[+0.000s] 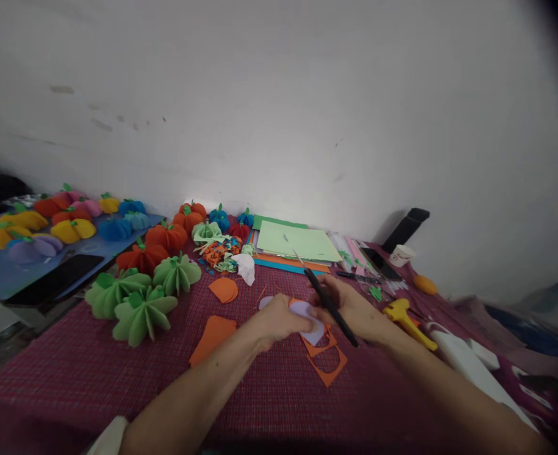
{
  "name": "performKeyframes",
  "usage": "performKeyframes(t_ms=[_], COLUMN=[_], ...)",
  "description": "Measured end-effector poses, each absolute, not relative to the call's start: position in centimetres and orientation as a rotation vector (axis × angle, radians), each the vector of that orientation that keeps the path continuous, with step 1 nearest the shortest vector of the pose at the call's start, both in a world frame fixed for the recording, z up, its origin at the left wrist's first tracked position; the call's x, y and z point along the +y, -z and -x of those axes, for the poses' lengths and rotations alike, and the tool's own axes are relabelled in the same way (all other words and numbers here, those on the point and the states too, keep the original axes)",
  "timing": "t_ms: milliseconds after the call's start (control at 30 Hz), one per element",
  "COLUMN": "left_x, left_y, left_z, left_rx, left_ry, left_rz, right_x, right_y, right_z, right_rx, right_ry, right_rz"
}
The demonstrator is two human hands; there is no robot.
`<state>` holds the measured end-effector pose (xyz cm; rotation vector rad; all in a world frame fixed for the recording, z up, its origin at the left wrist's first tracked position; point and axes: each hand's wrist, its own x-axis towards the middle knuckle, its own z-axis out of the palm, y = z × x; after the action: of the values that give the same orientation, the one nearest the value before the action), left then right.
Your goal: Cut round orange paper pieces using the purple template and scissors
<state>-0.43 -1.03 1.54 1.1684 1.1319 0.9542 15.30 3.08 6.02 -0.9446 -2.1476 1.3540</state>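
Note:
My left hand (283,319) is closed on a piece of lilac paper (313,328), its thumb pressing on top. In my right hand (347,303) is a slim black craft knife (330,303), its thin metal tip pointing up and away toward the paper stack. The fingertips of my right hand also reach the far edge of the lilac paper. Under and beside my hands lie orange paper offcuts (328,373) with curved cut-outs. To the left are orange cut rounds (224,289) and an orange paper sheet (212,338).
Green paper pumpkins (143,316) and orange ones (166,237) stand on the left. Paper scraps (222,253) lie beside a stack of coloured paper (292,240) by the wall. At right are a yellow glue gun (409,322), a phone (380,262) and a paper cup (402,254).

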Motion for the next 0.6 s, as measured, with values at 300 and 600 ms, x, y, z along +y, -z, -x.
performKeyframes(t_ms=[300,600], left_x=[-1.1,-1.1], left_y=[-1.5,-1.3], left_z=[0.2,0.2], left_rx=[1.121,1.212], left_ry=[-0.913,-1.004], left_rz=[-1.216,-1.147], right_x=[3.6,4.0], right_y=[-5.2,-4.5], right_z=[-15.1,-15.2], right_rx=[-2.203,-2.075], right_ry=[-1.345,-1.395], right_rz=[0.871,0.880])
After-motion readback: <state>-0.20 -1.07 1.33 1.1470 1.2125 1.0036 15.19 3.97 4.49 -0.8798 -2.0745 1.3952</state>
